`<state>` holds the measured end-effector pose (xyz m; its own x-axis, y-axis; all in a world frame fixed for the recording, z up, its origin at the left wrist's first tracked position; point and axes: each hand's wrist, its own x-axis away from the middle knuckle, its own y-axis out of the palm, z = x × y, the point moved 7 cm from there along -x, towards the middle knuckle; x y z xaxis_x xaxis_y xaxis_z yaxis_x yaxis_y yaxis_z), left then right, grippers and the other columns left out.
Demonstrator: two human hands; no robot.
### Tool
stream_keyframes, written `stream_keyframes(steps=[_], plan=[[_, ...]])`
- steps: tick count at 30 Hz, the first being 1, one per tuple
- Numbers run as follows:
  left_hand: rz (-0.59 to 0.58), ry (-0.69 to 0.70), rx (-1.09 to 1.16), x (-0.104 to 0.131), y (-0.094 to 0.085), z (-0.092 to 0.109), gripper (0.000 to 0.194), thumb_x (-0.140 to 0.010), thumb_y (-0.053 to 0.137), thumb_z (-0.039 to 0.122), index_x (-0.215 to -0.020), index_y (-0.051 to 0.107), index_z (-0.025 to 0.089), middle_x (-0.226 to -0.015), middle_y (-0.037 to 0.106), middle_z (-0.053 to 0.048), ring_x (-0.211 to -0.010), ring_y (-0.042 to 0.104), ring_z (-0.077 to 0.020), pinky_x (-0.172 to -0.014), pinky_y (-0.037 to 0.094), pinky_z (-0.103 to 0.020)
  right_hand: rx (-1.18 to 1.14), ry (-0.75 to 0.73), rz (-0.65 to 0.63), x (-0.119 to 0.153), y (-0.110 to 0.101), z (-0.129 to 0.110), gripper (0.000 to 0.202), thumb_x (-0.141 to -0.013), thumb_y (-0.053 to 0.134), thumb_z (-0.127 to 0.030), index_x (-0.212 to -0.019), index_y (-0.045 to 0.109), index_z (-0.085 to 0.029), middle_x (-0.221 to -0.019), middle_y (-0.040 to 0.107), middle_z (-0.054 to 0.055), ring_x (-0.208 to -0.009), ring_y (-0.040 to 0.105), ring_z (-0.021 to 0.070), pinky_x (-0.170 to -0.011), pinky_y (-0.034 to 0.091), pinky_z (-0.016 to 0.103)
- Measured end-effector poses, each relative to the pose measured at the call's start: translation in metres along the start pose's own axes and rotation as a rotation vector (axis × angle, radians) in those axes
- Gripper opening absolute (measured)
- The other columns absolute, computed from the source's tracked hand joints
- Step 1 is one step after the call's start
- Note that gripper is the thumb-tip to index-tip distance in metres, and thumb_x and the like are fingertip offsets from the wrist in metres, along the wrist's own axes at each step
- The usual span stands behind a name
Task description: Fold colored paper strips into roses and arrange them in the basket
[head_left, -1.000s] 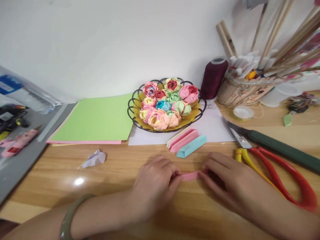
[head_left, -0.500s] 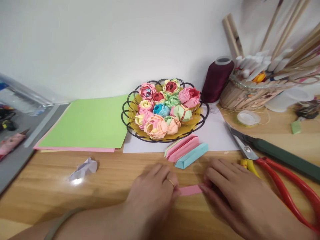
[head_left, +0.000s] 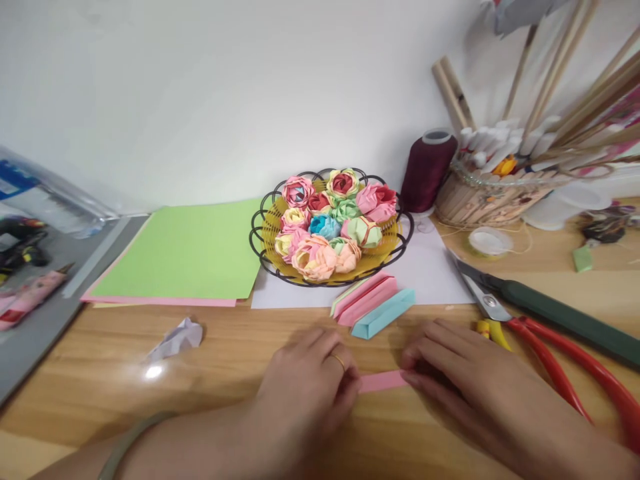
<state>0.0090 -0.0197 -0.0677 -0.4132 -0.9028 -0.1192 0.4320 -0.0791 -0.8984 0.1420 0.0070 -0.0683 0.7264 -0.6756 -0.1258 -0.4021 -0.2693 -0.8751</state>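
On near middle of surface (head_left: pixel 225 373), our left hand (head_left: pixel 313 383) and right hand (head_left: pixel 463 380), fingers nearly closed, pinch opposite ends of pink paper strip (head_left: pixel 383 381), near blue folded strip (head_left: pixel 384 313).

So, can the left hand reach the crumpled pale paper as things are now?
Probably yes: only bare tabletop seems to lie between the left hand and the crumpled pale paper, though that hand would first need to let go of the pink strip.

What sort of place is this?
Probably a papercraft corner: a basket of folded paper flowers, green paper in flat sheets, and red-handled scissors share a wooden table.
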Motion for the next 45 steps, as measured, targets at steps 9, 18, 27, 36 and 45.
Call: stream_keyframes(steps=[9,18,27,36,45], plan=[[-0.001,0.009,-0.057,0.002,0.001,0.005,0.008,-0.075,0.06,0.022,-0.076,0.056,0.016,-0.083,0.061,-0.005,-0.074,0.056,-0.0182,-0.058,0.045,-0.028,-0.024,0.056,-0.047,0.002,0.005,0.001,0.014,-0.086,0.044,-0.015,-0.075,0.052,-0.02,-0.076,0.055,0.003,-0.072,0.053,0.0187,-0.061,0.04,0.031],[0.149,0.113,0.155,0.007,-0.004,0.003,0.011,-0.086,0.045,0.017,-0.077,0.051,0.017,-0.067,0.061,0.0,-0.061,0.057,-0.0125,-0.056,0.045,-0.023,0.028,0.019,-0.024,-0.005,-0.005,-0.034,0.014,-0.086,0.043,-0.013,-0.084,0.056,-0.019,-0.08,0.063,0.004,-0.071,0.058,0.017,-0.063,0.043,0.029],[0.24,0.228,0.079,0.006,-0.015,0.003,0.014,-0.09,0.04,0.02,-0.081,0.051,0.017,-0.069,0.064,-0.001,-0.058,0.058,-0.0113,-0.054,0.045,-0.021,0.171,-0.128,-0.009,-0.017,-0.003,-0.052,0.021,-0.083,0.047,-0.006,-0.095,0.06,-0.016,-0.084,0.068,0.006,-0.075,0.063,0.0177,-0.066,0.047,0.029],[0.216,-0.048,0.368,-0.005,-0.027,-0.026,0.014,-0.086,0.047,0.025,-0.076,0.051,0.017,-0.07,0.064,-0.001,-0.064,0.061,-0.0117,-0.058,0.048,-0.022,0.321,-0.237,0.172,-0.003,-0.024,-0.03,0.025,-0.091,0.037,-0.013,-0.096,0.061,-0.012,-0.075,0.065,0.008,-0.072,0.061,0.0183,-0.064,0.046,0.03],[0.384,0.559,-0.224,0.006,-0.028,0.037,0.012,-0.083,0.053,0.017,-0.092,0.059,0.012,-0.07,0.065,-0.004,-0.073,0.06,-0.0161,-0.067,0.052,-0.028,0.244,-0.357,0.267,-0.001,-0.012,-0.044,0.019,-0.086,0.042,-0.011,-0.08,0.06,-0.013,-0.069,0.062,0.006,-0.066,0.057,0.016,-0.061,0.045,0.027]])
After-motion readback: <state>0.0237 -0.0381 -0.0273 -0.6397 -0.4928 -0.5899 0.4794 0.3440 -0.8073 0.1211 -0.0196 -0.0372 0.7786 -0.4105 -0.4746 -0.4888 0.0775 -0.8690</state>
